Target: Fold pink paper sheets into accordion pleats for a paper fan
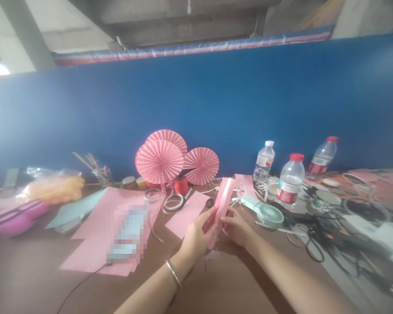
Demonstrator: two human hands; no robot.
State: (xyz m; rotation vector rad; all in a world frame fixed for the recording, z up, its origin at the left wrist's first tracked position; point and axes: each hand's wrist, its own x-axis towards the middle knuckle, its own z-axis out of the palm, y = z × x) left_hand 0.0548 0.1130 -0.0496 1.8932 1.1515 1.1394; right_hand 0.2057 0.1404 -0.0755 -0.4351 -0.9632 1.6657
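Note:
Between my hands is a narrow strip of folded pink paper, held tilted above the brown table. My left hand grips its left side, with a silver bangle on that wrist. From the right, my right hand pinches the strip's lower part; its fingertips are partly hidden by the paper. Just beyond lies a flat pink sheet. Several round pleated pink paper fans stand against the blue partition, near a red spool and a roll of white tape.
On the left, a pixelated phone with a cable rests on pink sheets. A mint handheld fan lies right of my hands. Water bottles and tangled black cables fill the right side. A blue partition bounds the table's back.

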